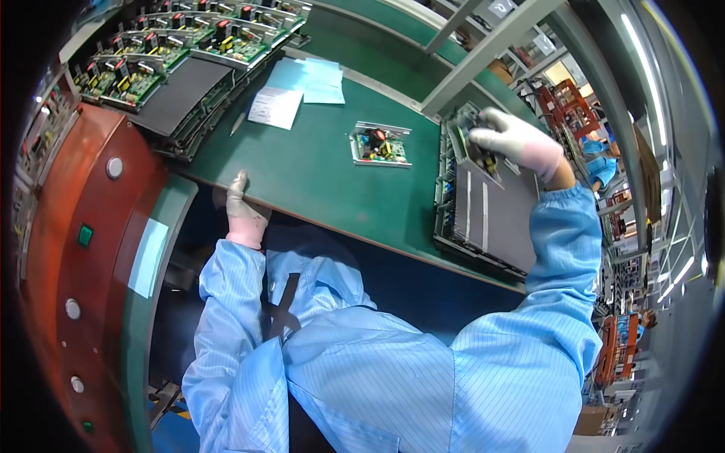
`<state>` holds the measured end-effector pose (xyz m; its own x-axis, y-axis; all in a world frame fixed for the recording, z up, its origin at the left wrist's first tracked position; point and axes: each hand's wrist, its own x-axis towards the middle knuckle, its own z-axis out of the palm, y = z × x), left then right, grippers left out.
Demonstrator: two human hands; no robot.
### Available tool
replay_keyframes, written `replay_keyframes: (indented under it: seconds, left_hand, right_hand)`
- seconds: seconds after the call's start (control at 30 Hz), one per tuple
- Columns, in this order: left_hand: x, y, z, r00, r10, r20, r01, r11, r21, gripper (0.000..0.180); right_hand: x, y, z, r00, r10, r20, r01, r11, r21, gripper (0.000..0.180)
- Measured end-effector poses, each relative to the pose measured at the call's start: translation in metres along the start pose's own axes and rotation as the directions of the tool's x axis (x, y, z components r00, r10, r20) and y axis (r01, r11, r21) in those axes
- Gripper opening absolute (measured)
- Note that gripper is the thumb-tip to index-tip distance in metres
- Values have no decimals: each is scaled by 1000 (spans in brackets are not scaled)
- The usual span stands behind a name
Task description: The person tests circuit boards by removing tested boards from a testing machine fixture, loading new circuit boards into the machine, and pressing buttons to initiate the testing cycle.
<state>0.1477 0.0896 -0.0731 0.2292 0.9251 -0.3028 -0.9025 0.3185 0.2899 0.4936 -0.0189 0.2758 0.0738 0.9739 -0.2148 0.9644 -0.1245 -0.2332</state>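
Note:
My right hand (517,142), in a white glove, is closed on a circuit board (479,157) in a metal bracket. The board is tilted above the stack of black trays (495,219) on the right of the bench. At the front edge of the green workbench (317,177), my gloved left hand (243,213) grips the rim, with its thumb on top and its other fingers mostly hidden. Between my hands, a second circuit board (381,146) in a silver bracket lies flat, its components facing up.
Blue and white paper sheets (276,107) and a pen (238,124) lie at the back left. Several bracketed boards (226,41) fill stacked trays beyond them. A red-orange machine panel (83,249) with buttons stands left. A grey metal post (483,60) rises behind the right trays.

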Motion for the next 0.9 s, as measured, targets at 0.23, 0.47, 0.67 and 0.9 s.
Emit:
replay_keyframes:
  seconds: [0.23, 0.47, 0.67, 0.9]
  left_hand:
    - [-6, 5, -5, 1000, 26, -13, -25, 998, 54, 27]
    - [-3, -5, 6, 999, 33, 42, -36, 997, 66, 26]
    - [-8, 7, -3, 997, 73, 9, -74, 991, 111, 27]
    - [-5, -2, -8, 997, 81, -14, -79, 992, 100, 29]
  right_hand:
    - [-26, 188, 38, 761, 633, 143, -647, 757, 90, 40]
    - [-15, 332, 72, 700, 673, -238, -657, 738, 154, 46]
    - [42, 196, 70, 682, 498, -536, -624, 779, -70, 54]
    - [119, 6, 120, 990, 122, -63, -127, 989, -75, 83]
